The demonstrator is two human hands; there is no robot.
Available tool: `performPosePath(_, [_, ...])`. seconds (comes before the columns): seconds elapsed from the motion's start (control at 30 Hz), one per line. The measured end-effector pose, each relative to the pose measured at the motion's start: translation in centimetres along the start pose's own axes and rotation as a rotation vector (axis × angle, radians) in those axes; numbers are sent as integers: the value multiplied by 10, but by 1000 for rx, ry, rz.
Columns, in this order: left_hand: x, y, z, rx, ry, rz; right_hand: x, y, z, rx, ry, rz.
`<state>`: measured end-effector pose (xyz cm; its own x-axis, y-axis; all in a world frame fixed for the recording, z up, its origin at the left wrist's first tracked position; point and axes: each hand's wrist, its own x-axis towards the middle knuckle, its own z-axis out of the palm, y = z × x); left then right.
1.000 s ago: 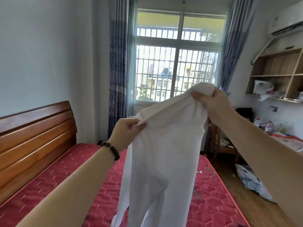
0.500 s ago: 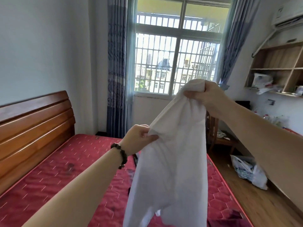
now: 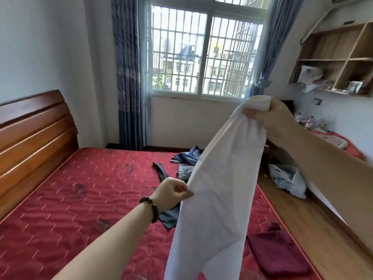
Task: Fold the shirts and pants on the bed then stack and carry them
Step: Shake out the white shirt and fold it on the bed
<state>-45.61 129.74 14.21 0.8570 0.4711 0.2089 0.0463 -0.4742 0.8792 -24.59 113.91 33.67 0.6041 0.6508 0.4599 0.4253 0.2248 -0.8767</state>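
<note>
White garment (image 3: 218, 190) above red bed (image 3: 84, 199), right hand (image 3: 272, 120) gripping its top at 1 o'clock, left hand (image 3: 171, 194) pinching its edge at 6 o'clock.

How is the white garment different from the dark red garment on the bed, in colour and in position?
The white garment hangs in the air, while the dark red garment lies flat on the red mattress. The left hand pinches the white one's edge and the right hand grips its top; no hand touches the dark red one. Both are plain cloth without patterns.

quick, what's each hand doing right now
Left hand: pinches the white garment's edge.
Right hand: grips its bunched top end, held higher.
</note>
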Motion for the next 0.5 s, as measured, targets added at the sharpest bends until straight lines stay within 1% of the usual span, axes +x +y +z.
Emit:
performPosePath(0.13, [-25, -4, 2, -77, 62, -78, -26, 9, -12, 11, 23, 21])
performPosePath(0.27, [-56, 8, -5, -140, 183, -73, -54, 7, -30, 44, 49, 29])
performPosePath(0.37, [-83, 22, -9, -112, 271, -62, -84, 8, -43, 87, 39, 33])
performPosePath(0.5, [-123, 42, 5, -103, 278, -92, -135, 13, -63, 132, 34, 87])
